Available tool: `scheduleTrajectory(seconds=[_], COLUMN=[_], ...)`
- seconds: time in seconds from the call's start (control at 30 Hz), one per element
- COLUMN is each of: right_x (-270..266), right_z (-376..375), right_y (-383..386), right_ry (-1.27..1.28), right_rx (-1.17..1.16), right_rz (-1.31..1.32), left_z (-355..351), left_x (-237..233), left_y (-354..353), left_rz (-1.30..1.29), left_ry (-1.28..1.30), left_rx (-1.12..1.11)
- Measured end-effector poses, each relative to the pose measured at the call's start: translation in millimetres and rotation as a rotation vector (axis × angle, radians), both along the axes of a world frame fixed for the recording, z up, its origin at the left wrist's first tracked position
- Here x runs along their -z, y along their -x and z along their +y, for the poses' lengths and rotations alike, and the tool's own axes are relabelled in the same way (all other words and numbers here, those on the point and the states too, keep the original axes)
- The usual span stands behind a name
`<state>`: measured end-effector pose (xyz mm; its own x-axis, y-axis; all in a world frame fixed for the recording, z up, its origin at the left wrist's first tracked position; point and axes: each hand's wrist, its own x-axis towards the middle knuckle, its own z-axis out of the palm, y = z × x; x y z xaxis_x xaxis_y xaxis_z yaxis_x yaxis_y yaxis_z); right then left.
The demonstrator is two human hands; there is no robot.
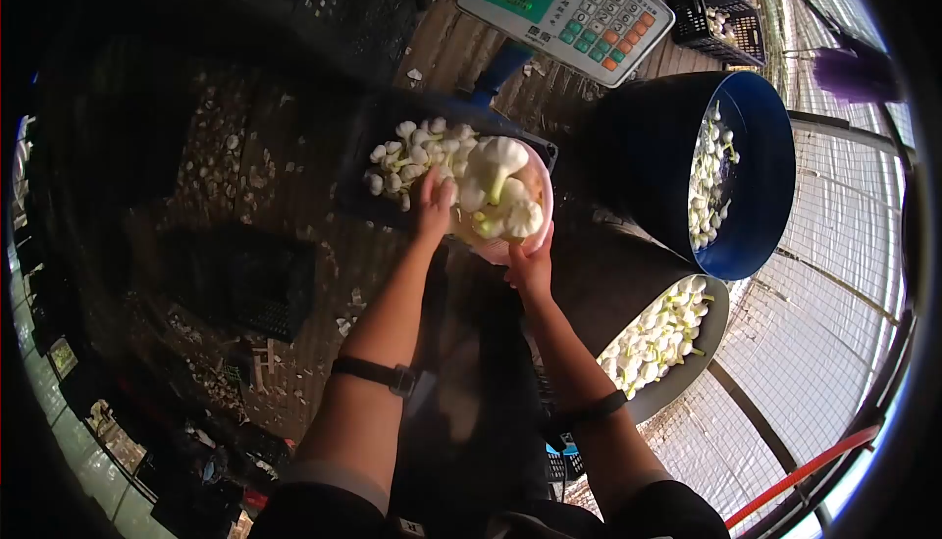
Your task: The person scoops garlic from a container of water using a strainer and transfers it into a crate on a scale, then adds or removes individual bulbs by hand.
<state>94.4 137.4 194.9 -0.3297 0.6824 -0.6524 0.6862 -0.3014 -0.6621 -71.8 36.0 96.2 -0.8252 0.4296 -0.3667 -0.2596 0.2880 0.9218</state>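
Note:
A pink bowl (538, 168) with large white garlic bulbs (498, 181) in it is tilted over a dark crate (368, 132) on the scale. My right hand (531, 266) grips the bowl's near right rim. At the bowl's left side is my left hand (433, 207), its fingers partly hidden and blurred among the bulbs; what it holds, if anything, cannot be made out. More garlic bulbs (407, 158) lie heaped in the crate, left of and behind the bowl.
The scale's display panel (564, 9) stands behind the crate. At the right are a blue tub (760, 176) and a grey tub (711, 343), both holding garlic. A black basket (751, 34) sits at the back right. Garlic scraps (221, 147) litter the wooden floor.

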Motion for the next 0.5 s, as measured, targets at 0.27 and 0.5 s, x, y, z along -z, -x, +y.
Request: scheduleTrajectory(seconds=[0.27,0.5], right_x=[-7.9,-36.8], right_z=[5.4,32.8], right_y=[17.2,-34.5], right_ry=[-0.665,-0.831], right_rx=[-0.423,-0.237], right_rz=[-0.394,-0.276], left_z=[-114.4,-153.9], left_x=[20.5,12.1], left_y=[34.2,-10.8], left_rz=[-0.028,-0.213], left_ry=[0.551,0.637], left_rx=[0.186,0.283])
